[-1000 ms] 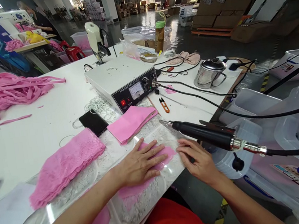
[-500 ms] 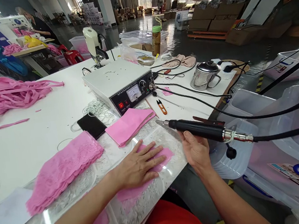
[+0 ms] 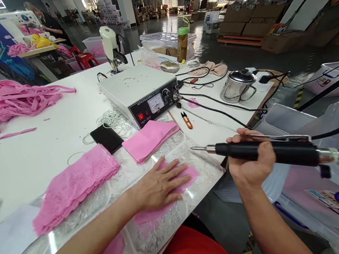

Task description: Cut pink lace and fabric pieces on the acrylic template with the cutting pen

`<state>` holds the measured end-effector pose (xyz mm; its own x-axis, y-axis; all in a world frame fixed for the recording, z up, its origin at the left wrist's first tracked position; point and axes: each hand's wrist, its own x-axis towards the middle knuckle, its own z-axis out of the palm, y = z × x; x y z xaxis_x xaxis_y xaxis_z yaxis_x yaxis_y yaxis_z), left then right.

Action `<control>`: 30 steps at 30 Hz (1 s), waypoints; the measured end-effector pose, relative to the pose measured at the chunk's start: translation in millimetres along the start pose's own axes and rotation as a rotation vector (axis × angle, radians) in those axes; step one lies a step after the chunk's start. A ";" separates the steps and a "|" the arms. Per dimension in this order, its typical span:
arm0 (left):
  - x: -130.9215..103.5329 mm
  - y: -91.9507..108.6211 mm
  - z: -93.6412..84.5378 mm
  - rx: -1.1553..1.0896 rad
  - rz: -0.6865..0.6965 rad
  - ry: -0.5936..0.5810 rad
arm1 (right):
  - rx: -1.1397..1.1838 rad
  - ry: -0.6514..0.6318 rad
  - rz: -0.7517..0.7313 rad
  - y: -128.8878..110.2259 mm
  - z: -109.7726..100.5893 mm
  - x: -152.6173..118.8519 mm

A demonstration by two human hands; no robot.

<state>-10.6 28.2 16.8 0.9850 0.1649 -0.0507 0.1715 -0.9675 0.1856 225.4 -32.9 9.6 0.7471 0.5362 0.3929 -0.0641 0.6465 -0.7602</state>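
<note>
My left hand (image 3: 161,185) lies flat, fingers spread, on a pink fabric piece (image 3: 189,177) on the clear-covered table edge. Raised at the right, my right hand (image 3: 249,160) grips a black pen-like tool (image 3: 290,152); its metal tip points left, over the corner of the covering. A folded pink cloth (image 3: 151,139) lies just beyond my left hand. To the left is a stack of pink lace pieces (image 3: 78,185). Behind them stands a control box (image 3: 140,89) with a dial and a red switch.
Orange snips (image 3: 187,120), a black phone (image 3: 107,138) and a metal-lidded jug (image 3: 238,85) are on the table. Pink straps (image 3: 12,105) pile up at the left. Cables cross the right side, above plastic bins (image 3: 307,192). A person (image 3: 47,24) sits far left.
My right hand has moved right and closed round the tool, which has come nearer the camera. My left hand stays flat on the pink piece. The view has shifted slightly.
</note>
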 end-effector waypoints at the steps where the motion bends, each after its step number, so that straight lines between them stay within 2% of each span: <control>1: 0.2 0.1 -0.1 -0.001 -0.002 -0.006 | 0.002 -0.005 0.008 -7.1 -3.6 0.7; 4: 0.2 -0.1 0.9 -0.006 -0.001 0.007 | -0.064 -0.073 0.024 -23.7 -10.5 -0.8; 8: -0.1 -0.7 3.4 -0.008 0.008 0.036 | -0.110 -0.153 0.019 -32.4 -11.1 -6.1; 13: 0.4 -0.2 3.5 0.011 -0.010 0.002 | -0.083 -0.183 0.017 -33.4 -10.5 -7.1; 19: 0.8 0.8 -0.1 -0.015 -0.006 0.020 | -0.106 -0.238 -0.008 -30.2 -12.7 -8.0; 30: 0.7 1.3 0.4 -0.020 -0.012 0.019 | -0.044 -0.216 0.031 -27.8 -11.2 -9.4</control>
<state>-9.7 27.0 16.6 0.9830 0.1802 -0.0349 0.1835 -0.9614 0.2051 227.6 -61.9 21.3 0.5857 0.6621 0.4675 -0.0520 0.6064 -0.7935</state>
